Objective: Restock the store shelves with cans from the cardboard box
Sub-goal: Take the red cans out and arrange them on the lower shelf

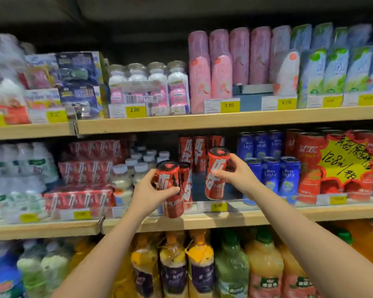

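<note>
My left hand (150, 193) grips a tall red can (171, 190) with white characters, held tilted in front of the middle shelf's edge (224, 218). Right behind it a like red can (186, 186) stands on the shelf. My right hand (235, 172) holds a second red can (216, 173) upright, just above the shelf floor in a gap between the red cans and the blue cans (271, 175). More red cans (199, 152) stand in a row at the back of that gap. The cardboard box is out of view.
White bottles (136, 168) stand left of the gap; red cans with a yellow star price sign (345, 162) fill the right. The upper shelf (224, 119) carries pink cans and cartons. Juice bottles (230, 269) fill the lowest shelf. Yellow price tags (219, 206) line the edges.
</note>
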Tool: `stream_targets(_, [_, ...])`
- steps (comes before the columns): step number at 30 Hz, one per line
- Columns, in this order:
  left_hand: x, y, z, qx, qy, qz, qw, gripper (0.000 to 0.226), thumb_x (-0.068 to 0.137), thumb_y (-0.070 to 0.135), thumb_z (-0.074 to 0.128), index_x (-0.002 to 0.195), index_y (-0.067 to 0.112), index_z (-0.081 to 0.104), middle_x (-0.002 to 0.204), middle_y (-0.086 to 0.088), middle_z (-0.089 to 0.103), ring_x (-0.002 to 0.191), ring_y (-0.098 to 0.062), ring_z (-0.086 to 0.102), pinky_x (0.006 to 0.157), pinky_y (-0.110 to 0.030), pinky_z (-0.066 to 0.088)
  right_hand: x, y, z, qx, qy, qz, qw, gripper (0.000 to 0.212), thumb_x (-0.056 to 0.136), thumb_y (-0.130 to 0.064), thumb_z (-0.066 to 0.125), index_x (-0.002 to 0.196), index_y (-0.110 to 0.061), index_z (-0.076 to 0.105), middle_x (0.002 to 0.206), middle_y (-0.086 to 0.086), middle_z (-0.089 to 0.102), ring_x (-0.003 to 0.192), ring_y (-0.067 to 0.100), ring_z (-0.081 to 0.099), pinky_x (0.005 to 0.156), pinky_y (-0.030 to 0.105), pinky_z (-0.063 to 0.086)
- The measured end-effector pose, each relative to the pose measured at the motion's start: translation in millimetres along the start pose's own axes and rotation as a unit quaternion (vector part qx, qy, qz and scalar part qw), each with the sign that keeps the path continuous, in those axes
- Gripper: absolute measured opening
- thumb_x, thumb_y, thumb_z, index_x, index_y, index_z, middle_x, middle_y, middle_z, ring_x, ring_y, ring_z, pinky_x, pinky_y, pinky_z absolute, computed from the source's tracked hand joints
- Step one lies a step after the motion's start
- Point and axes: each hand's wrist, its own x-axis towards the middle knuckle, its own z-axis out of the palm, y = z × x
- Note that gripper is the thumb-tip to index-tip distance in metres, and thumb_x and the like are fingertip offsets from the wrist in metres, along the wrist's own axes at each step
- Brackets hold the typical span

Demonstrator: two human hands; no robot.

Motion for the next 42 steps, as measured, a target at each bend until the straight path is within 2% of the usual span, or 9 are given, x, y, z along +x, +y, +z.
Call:
stream_targets(2, [-1,-7,-1,0.005,0.01,0.004,1.0,0.043,0.066,0.026,0.081,0.103,0.023,0.059,0.097,0.009,0.067,0.09,-0.004,0.061,0.076,-0.025,0.048,14,6,8,0.0,0.0,-0.013,1.0,0.04,0.075,-0.016,0.073,0.108,-0.025,0.052,0.1,-0.011,0.062,0.097,0.008,0.059,0.092,0.039,0.05])
stream_targets(6, [-7,-23,0,0.001,0.024,-0.006,1.0,0.053,0.067,0.025,0.081,0.113,0.02,0.056,0.107,0.005,0.064,0.099,-0.011,0.059,0.079,-0.023,0.046,33,29,24,0.014,-0.02,0.002,1.0,0.037,0.076,-0.015,0.073,0.106,-0.026,0.053,0.111,0.004,0.063,0.105,0.019,0.06,0.098,0.046,0.047])
stream_targets(9, [-9,-31,2,0.011,0.032,-0.01,0.999,0.049,0.069,0.022,0.08,0.109,0.026,0.053,0.104,0.01,0.061,0.098,-0.01,0.057,0.072,-0.015,0.041,36,46,36,0.006,-0.044,0.027,0.999,0.046,0.078,-0.021,0.071,0.118,-0.02,0.05,0.118,0.003,0.06,0.108,0.016,0.056,0.094,0.036,0.047])
stream_targets(18, [-9,-44,10,0.054,0.041,-0.032,0.997,0.063,0.064,0.038,0.081,0.12,0.026,0.054,0.121,0.0,0.059,0.112,-0.017,0.054,0.094,-0.041,0.048,43,63,43,-0.034,-0.081,0.055,0.995,0.06,0.08,-0.031,0.068,0.133,-0.016,0.043,0.132,0.006,0.056,0.119,0.022,0.054,0.096,0.036,0.045])
stream_targets(21, [-9,-40,15,0.04,0.044,-0.034,0.998,0.062,0.067,0.032,0.08,0.122,0.021,0.052,0.118,0.001,0.06,0.108,-0.014,0.056,0.088,-0.031,0.048,41,63,44,-0.036,-0.078,0.062,0.994,0.061,0.081,-0.032,0.067,0.134,-0.016,0.041,0.133,0.006,0.054,0.121,0.023,0.053,0.091,0.033,0.044])
stream_targets(26, [-13,-22,30,0.026,0.033,0.0,0.999,0.05,0.068,0.027,0.08,0.111,0.023,0.055,0.101,0.014,0.062,0.093,0.0,0.057,0.076,-0.018,0.046,30,63,33,-0.034,-0.063,0.053,0.996,0.072,0.08,-0.034,0.068,0.141,-0.018,0.033,0.141,0.003,0.046,0.129,0.021,0.045,0.1,0.035,0.04])
stream_targets(33, [12,30,82,0.013,-0.017,0.069,0.997,0.052,0.059,0.047,0.079,0.102,0.03,0.055,0.101,0.011,0.068,0.096,-0.005,0.063,0.089,-0.039,0.053,-10,67,-39,-0.058,-0.012,-0.012,0.998,0.055,0.087,-0.02,0.061,0.136,-0.017,0.038,0.132,0.0,0.049,0.121,0.014,0.048,0.104,0.032,0.038])
stream_targets(37, [34,59,111,0.143,0.032,0.102,0.984,0.07,0.064,0.061,0.07,0.119,0.025,0.049,0.115,0.006,0.057,0.115,-0.017,0.043,0.104,-0.039,0.03,-18,68,-72,-0.065,0.004,0.0,0.998,0.045,0.085,-0.017,0.063,0.127,-0.021,0.047,0.124,0.0,0.056,0.118,0.014,0.052,0.104,0.036,0.041])
stream_targets(42, [51,62,131,0.24,0.02,0.112,0.964,0.073,0.068,0.067,0.062,0.12,0.017,0.048,0.116,-0.004,0.064,0.114,-0.027,0.054,0.108,-0.048,0.022,-14,68,-67,-0.107,-0.04,0.02,0.993,0.06,0.077,-0.018,0.073,0.13,-0.019,0.047,0.127,-0.002,0.054,0.116,0.008,0.051,0.1,0.026,0.042])
